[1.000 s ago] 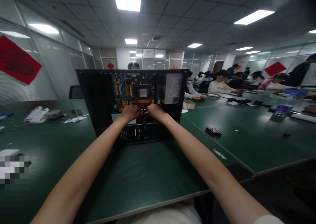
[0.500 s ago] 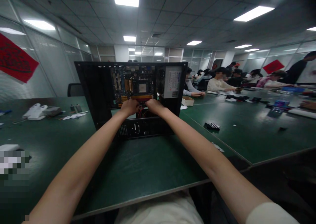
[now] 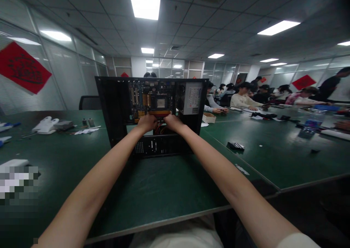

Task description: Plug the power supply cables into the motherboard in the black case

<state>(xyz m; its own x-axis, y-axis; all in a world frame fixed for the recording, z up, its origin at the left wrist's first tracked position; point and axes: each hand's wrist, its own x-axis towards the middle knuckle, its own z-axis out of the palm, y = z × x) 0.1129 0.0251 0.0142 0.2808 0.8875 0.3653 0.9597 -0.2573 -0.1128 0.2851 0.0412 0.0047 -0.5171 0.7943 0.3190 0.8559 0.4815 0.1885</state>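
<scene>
A black computer case (image 3: 115, 106) stands on the table with its open side facing me. Inside it are a motherboard (image 3: 151, 91) and, at the upper right, a silver power supply (image 3: 191, 98). Both hands reach to the board's lower edge, at the two ends of a red and yellow slot strip (image 3: 161, 114). My left hand (image 3: 147, 122) is curled closed at its left end, my right hand (image 3: 174, 122) closed at its right end. Whatever their fingertips grip is hidden. Red and dark cables (image 3: 160, 129) hang between the hands.
The green table (image 3: 158, 189) stretches out all around. On the left lie a white plastic bag (image 3: 45, 125) and a grey block (image 3: 63, 125). To the right are a small open box (image 3: 209, 118) and a black part (image 3: 235, 146). Other people sit farther along the right.
My view has shifted a little up and left, so the case sits lower and farther right in the picture. Both hands stay closed at the same strip.
</scene>
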